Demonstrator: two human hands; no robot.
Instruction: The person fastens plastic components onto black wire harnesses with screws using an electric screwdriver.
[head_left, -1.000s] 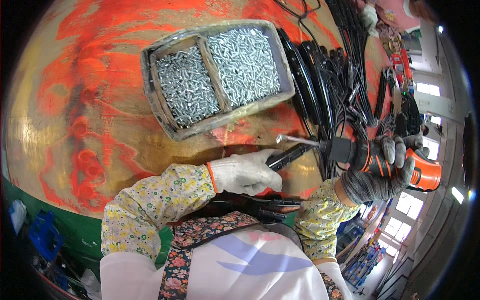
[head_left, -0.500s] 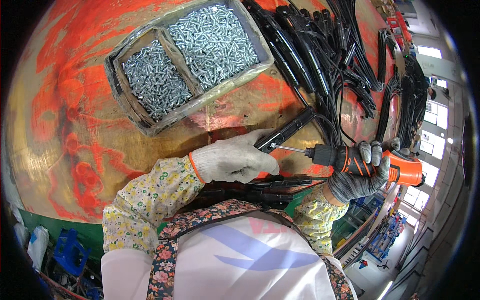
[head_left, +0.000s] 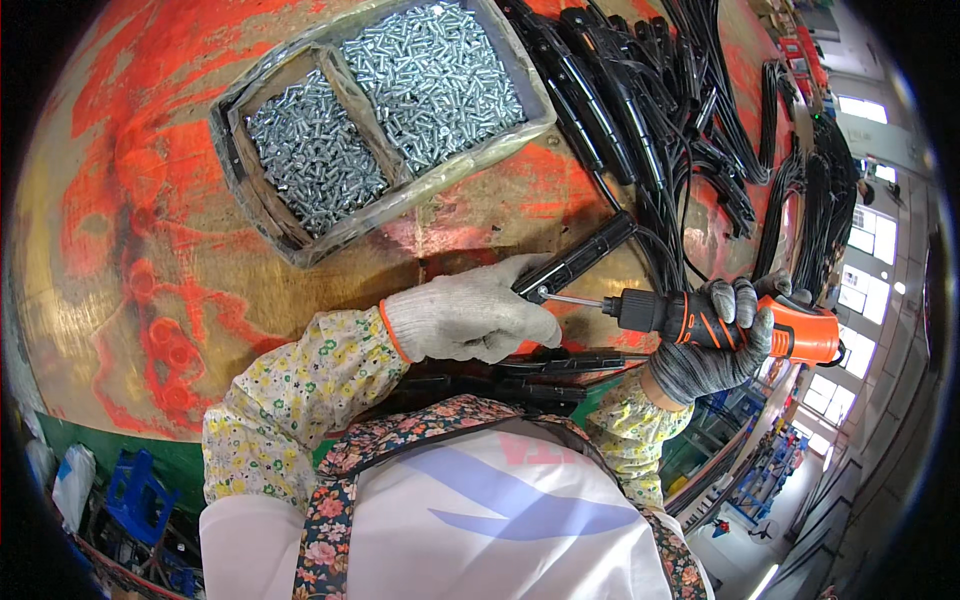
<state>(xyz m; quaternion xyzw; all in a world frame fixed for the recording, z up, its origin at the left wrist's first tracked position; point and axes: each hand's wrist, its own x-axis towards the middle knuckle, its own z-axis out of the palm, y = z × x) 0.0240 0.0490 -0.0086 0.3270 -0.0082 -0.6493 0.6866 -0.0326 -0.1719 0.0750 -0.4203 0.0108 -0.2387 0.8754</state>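
My left hand [head_left: 480, 310], in a pale work glove, is closed around the lower end of a long black plastic part [head_left: 580, 255] with a cable running from its far end. An orange and black electric screwdriver [head_left: 715, 325] lies in my right hand [head_left: 725, 350], whose grey-gloved fingers wrap its body. The driver points left, and its bit [head_left: 570, 298] meets a small silver screw [head_left: 543, 292] at the near end of the black part. My left fingers partly hide that end.
A two-compartment tray [head_left: 400, 190] full of silver screws stands at the back left. Many black parts with cables [head_left: 620, 110] lie at the back right. More black parts [head_left: 500, 385] lie along the near table edge. The table [head_left: 110, 300] has worn orange paint.
The screwdriver has shifted slightly left toward the black part, and its bit has come closer in at the screw. My left hand keeps its hold almost unmoved.
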